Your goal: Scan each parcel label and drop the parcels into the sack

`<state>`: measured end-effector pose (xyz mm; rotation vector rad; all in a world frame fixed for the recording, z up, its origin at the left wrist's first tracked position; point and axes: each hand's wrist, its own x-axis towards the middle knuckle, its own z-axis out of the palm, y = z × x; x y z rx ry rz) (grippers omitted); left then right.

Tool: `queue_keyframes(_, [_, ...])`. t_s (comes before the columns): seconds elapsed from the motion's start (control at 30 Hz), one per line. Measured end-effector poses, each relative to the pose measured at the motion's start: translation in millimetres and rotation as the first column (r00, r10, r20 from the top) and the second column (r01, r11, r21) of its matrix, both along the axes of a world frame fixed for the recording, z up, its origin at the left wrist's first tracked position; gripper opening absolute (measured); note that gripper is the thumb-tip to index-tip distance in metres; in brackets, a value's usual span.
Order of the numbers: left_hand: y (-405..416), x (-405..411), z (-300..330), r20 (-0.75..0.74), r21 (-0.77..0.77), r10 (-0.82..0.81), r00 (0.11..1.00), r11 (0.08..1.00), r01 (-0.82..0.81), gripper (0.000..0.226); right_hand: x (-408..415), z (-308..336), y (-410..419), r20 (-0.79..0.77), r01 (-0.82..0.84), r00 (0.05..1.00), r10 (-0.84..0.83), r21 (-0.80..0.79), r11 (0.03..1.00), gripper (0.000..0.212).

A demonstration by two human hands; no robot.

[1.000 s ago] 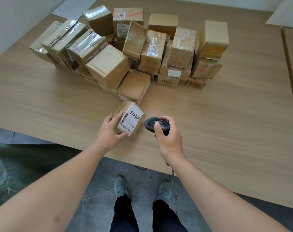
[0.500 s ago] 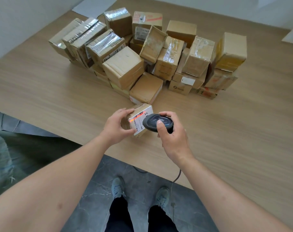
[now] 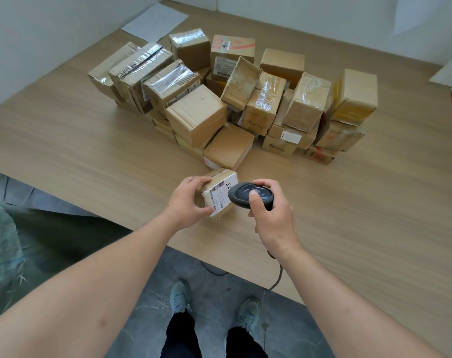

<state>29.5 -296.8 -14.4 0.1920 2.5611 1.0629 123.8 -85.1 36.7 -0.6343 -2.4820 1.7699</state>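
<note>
Presently the left hand (image 3: 187, 200) grips the small brown cardboard parcel (image 3: 218, 193) at the wooden table's (image 3: 361, 215) near edge, its white label facing right toward the black handheld scanner (image 3: 249, 198) clasped just beside it in the right hand (image 3: 270, 215).

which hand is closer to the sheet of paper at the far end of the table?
Left. The left hand, gripping the parcel, is on the same side as the paper; the right hand, holding the scanner, is farther right.
</note>
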Motion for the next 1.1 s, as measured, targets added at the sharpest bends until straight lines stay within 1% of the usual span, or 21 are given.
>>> queue_keyframes(0.07, [2.6, 0.2, 2.9, 0.043, -0.026, 0.037, 0.998, 0.999, -0.035, 0.067, 0.7, -0.9, -1.1, 0.000, 0.019, 1.000, -0.019, -0.012, 1.000, 0.025])
queue_keyframes(0.17, [6.6, -0.8, 3.8, 0.127, -0.059, 0.104, 0.986, 0.994, -0.097, 0.042, 3.7, -5.0, -2.6, 0.031, 0.040, 0.999, -0.040, -0.016, 0.999, 0.025])
queue_keyframes(0.23, [9.3, -1.3, 1.9, 0.161, -0.087, 0.098, 0.982, 0.993, -0.085, 0.034, 7.1, -8.5, -2.5, 0.058, 0.056, 0.997, -0.056, -0.009, 0.998, 0.026])
queue_keyframes(0.27, [10.1, -2.5, -0.1, 0.183, -0.093, 0.086, 0.979, 0.993, -0.069, 0.035, 9.0, -10.4, -2.0, 0.069, 0.066, 0.996, -0.065, -0.006, 0.998, 0.026])
queue_keyframes(0.3, [10.1, -4.1, -1.2, 0.216, -0.094, 0.071, 0.974, 0.994, -0.052, 0.041, 10.8, -12.1, -1.3, 0.079, 0.075, 0.994, -0.075, -0.002, 0.997, 0.027])
queue_keyframes(0.4, [8.6, -9.8, 2.7, 0.303, -0.085, -0.025, 0.953, 0.995, 0.053, 0.078, 14.6, -15.1, 2.1, 0.109, 0.098, 0.989, -0.098, 0.005, 0.995, 0.029])
queue_keyframes(0.43, [8.4, -11.2, 5.1, 0.338, -0.055, -0.047, 0.940, 0.996, 0.070, 0.086, 15.3, -14.9, 3.1, 0.117, 0.104, 0.988, -0.104, 0.005, 0.995, 0.030])
queue_keyframes(0.5, [6.7, -12.2, 10.3, 0.380, 0.032, -0.065, 0.923, 0.998, 0.057, 0.095, 15.2, -11.3, 3.6, 0.125, 0.117, 0.985, -0.116, 0.003, 0.993, 0.030])
queue_keyframes(0.53, [5.0, -12.1, 13.8, 0.371, 0.059, -0.064, 0.927, 0.997, 0.046, 0.097, 14.3, -8.3, 3.0, 0.124, 0.123, 0.985, -0.123, 0.002, 0.992, 0.031])
queue_keyframes(0.6, [-0.8, -13.4, 21.7, 0.313, 0.083, -0.056, 0.948, 0.996, 0.031, 0.099, 11.3, 0.3, -0.6, 0.111, 0.125, 0.986, -0.123, -0.005, 0.992, 0.030])
queue_keyframes(0.67, [-7.7, -12.6, 36.6, 0.220, 0.097, -0.048, 0.974, 0.995, 0.027, 0.098, 6.6, 11.8, -6.6, 0.084, 0.119, 0.989, -0.118, -0.009, 0.993, 0.029])
queue_keyframes(0.77, [-22.3, -13.8, 61.4, -0.008, 0.108, -0.002, 1.000, 0.994, 0.003, 0.092, -4.8, 33.6, -19.9, 0.020, 0.121, 0.993, -0.120, -0.006, 0.993, 0.030])
queue_keyframes(0.8, [-29.1, -16.6, 69.1, -0.084, 0.121, 0.022, 0.996, 0.993, -0.012, 0.089, -9.4, 41.5, -25.7, -0.008, 0.118, 0.993, -0.118, -0.001, 0.993, 0.030])
queue_keyframes(0.87, [-43.1, -25.5, 83.5, -0.186, 0.154, 0.056, 0.981, 0.988, -0.028, 0.084, -18.3, 57.7, -38.0, -0.057, 0.118, 0.991, -0.117, 0.012, 0.993, 0.030])
queue_keyframes(1.0, [-63.2, -50.6, 113.1, -0.294, 0.187, 0.064, 0.954, 0.982, -0.008, 0.079, -32.6, 88.0, -62.9, -0.131, 0.098, 0.987, -0.089, 0.065, 0.993, 0.027])
queue_keyframes(1.1, [-79.6, -68.8, 131.1, -0.325, 0.216, 0.066, 0.943, 0.976, 0.006, 0.080, -41.4, 108.0, -82.3, -0.169, 0.108, 0.982, -0.086, 0.127, 0.986, 0.014])
